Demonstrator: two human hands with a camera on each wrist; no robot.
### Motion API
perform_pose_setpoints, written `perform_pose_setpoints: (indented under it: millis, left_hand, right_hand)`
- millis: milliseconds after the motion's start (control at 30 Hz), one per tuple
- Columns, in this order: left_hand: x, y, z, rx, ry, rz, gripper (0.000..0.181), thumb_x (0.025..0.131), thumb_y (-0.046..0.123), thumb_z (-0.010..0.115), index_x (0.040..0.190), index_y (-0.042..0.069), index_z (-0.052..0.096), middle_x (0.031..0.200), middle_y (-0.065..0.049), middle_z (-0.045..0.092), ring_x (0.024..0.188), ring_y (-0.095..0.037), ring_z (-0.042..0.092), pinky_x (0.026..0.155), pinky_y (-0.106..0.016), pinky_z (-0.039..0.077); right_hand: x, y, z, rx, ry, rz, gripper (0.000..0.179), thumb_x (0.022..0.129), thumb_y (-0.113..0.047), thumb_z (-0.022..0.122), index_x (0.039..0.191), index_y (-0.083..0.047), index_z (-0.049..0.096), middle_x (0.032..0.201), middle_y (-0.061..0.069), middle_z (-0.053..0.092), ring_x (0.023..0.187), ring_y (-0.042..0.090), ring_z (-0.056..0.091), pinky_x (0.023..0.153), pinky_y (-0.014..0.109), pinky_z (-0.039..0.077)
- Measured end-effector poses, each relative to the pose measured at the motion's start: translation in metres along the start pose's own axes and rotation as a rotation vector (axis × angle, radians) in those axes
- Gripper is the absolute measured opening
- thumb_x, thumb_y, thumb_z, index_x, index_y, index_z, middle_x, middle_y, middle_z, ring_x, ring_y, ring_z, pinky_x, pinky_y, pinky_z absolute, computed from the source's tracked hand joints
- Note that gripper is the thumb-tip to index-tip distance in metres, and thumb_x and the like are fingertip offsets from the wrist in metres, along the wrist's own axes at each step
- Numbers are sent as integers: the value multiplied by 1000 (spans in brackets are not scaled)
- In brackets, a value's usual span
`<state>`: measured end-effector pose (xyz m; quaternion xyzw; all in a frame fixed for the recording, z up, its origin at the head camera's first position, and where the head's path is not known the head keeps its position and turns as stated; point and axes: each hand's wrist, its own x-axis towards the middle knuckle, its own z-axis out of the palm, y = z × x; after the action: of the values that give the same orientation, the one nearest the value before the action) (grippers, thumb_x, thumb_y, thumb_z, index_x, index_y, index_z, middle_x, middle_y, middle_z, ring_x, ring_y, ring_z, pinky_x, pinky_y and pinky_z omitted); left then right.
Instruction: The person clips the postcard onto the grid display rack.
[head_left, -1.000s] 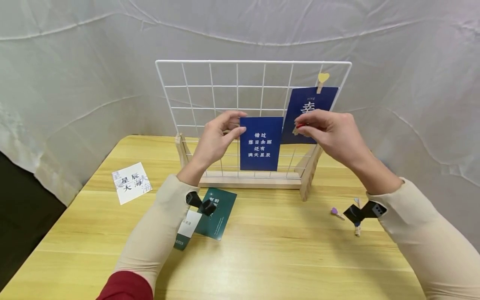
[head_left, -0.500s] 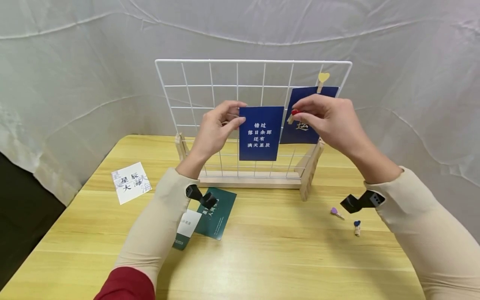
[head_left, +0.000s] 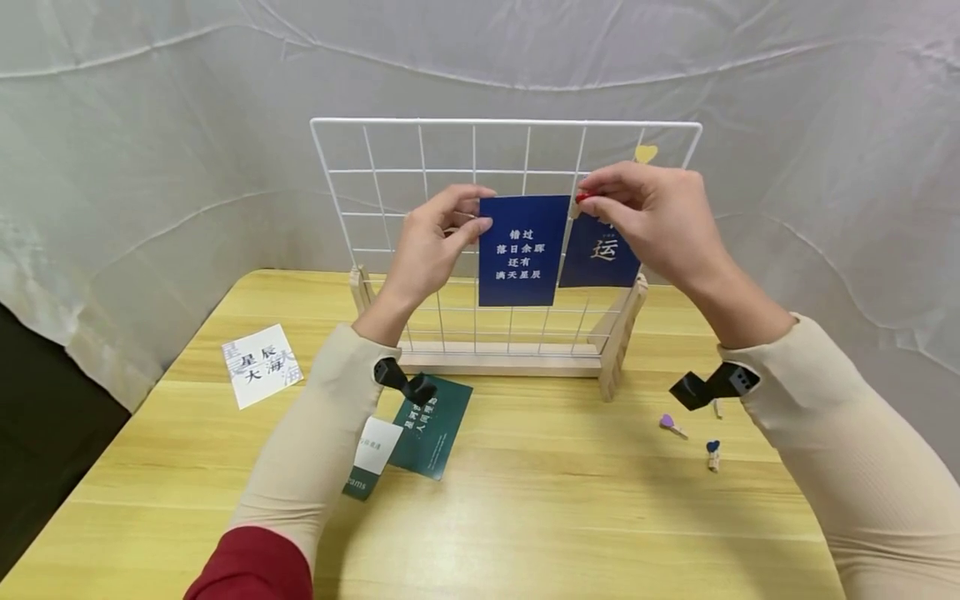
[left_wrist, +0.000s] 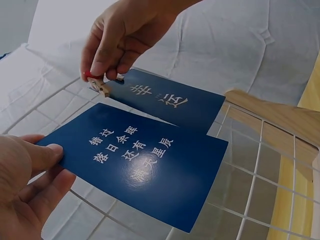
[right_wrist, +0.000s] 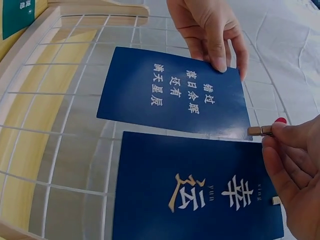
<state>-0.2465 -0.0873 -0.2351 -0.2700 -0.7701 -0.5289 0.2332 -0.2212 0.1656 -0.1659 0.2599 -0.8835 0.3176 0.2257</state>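
Note:
My left hand (head_left: 435,237) pinches a blue card (head_left: 522,262) with white lettering by its upper left edge, holding it upright before the white wire grid (head_left: 420,171). Between thumb and fingers of my right hand (head_left: 660,212) is a small wooden clothespin (right_wrist: 261,131) with a red top (head_left: 583,197). In the right wrist view the clothespin's tip is at the card's upper corner; whether it grips the card I cannot tell. Behind the right hand, another blue card (head_left: 600,254) hangs on the grid, under a clothespin with a yellow heart (head_left: 646,153).
The grid stands in a wooden base (head_left: 498,362) on the wooden table (head_left: 525,500). A white card (head_left: 262,365) lies at the left, and a green card (head_left: 435,429) lies partly under the left sleeve. Loose clothespins, one with a purple heart (head_left: 667,422) and one with a blue heart (head_left: 713,447), lie at the right.
Both hands have risen in front of the grid, lifting the blue card and the red-topped clothespin. The right hand has moved slightly left and now covers the upper part of the hanging card.

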Motion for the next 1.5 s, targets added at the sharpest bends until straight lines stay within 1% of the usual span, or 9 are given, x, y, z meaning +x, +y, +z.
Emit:
perform_pose_setpoints:
  millis: [167,300,400,500,833,1100,1233,1333,1500]
  left_hand:
    - [5,3,-1,8,19,37,27,92,4,67,119,5,67,94,-11,67,77,-18,66,72,-27,55]
    - [8,6,-2,16,27,55,28,92,3,67,119,6,66,94,-11,66,75,-17,65,70,-26,54]
    - [10,6,-2,24,30,61,28,92,3,67,120,6,66,93,-11,66,75,-17,65,70,-27,53]
    - [11,6,-2,32,34,61,29,92,3,67,120,6,66,94,-11,67,77,-17,66,71,-27,54]
    - [17,10,0,32,51,61,27,92,3,66,120,4,66,98,-15,67,84,-19,69,74,-25,55]
    - [22,15,3,123,82,113,27,92,5,67,120,4,67,97,-12,68,89,-20,70,77,-21,55]
    - [25,16,5,145,98,103,28,92,5,67,121,4,67,99,-12,68,91,-21,70,79,-20,53]
    - [27,17,8,140,106,88,29,92,5,67,121,4,67,99,-12,67,92,-21,70,80,-19,53]
    - [29,17,11,155,121,78,30,92,5,67,122,5,67,98,-12,67,93,-22,70,82,-19,52]
  right_hand:
    - [6,-6,-1,-28,14,4,21,93,-21,68,109,-9,74,95,3,75,79,1,67,66,11,48]
    - [13,-10,-1,-12,48,10,20,93,-21,68,108,-11,76,94,4,75,75,4,67,67,12,50]
    - [18,-12,-1,-15,64,5,20,94,-20,67,108,-11,76,93,5,75,72,3,65,68,12,51]
    - [22,-15,0,-44,74,-6,20,95,-21,66,108,-10,76,93,4,75,71,1,63,67,12,50]
    - [35,-22,5,-59,108,39,22,96,-23,64,107,-10,76,93,3,74,72,7,63,69,15,50]
    - [41,-25,9,-56,150,5,20,97,-21,64,106,-8,76,91,3,74,71,2,62,68,15,49]
    - [45,-26,9,-56,161,21,20,96,-21,65,105,-8,76,92,2,75,71,0,63,68,14,50]
    - [48,-26,9,-63,165,48,19,96,-21,66,105,-9,77,93,1,75,71,-1,64,69,14,51]
    - [51,-24,11,-71,157,77,19,96,-21,65,105,-9,77,94,1,75,71,0,64,67,14,50]
